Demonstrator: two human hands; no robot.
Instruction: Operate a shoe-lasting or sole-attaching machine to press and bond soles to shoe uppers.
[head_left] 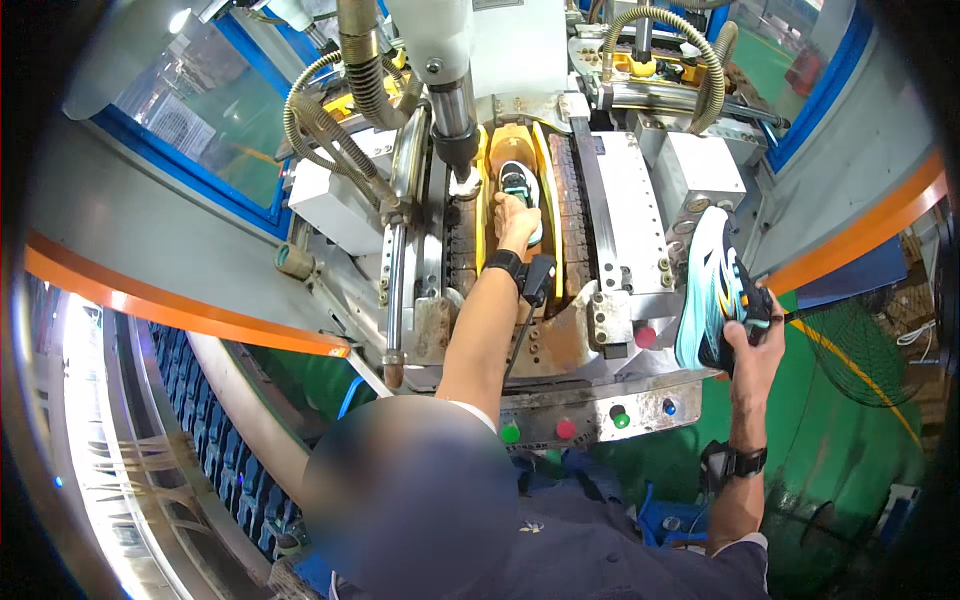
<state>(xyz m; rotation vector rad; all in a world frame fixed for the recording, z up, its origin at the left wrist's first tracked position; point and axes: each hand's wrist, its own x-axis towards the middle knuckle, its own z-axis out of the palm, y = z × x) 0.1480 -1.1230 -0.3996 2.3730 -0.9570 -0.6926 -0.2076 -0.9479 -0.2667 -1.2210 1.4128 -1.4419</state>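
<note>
under left hand, nearer and touching: dark, white-edged shoe | grip: impossible to tell, partly hidden | long axis: pointing away, between yellow walls | in right hand, clasped, well rightward: light-blue-soled shoe | in the way: walls both sides, dark-tipped plunger just left | near side: button panel

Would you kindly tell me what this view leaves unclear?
In the head view:
- Part of the central shoe: covered by the left hand.
- Part of the raised shoe: covered by the right hand.
- Any detail within the blurred patch.
- Top of the white housing: cut off by the upper edge.
</note>
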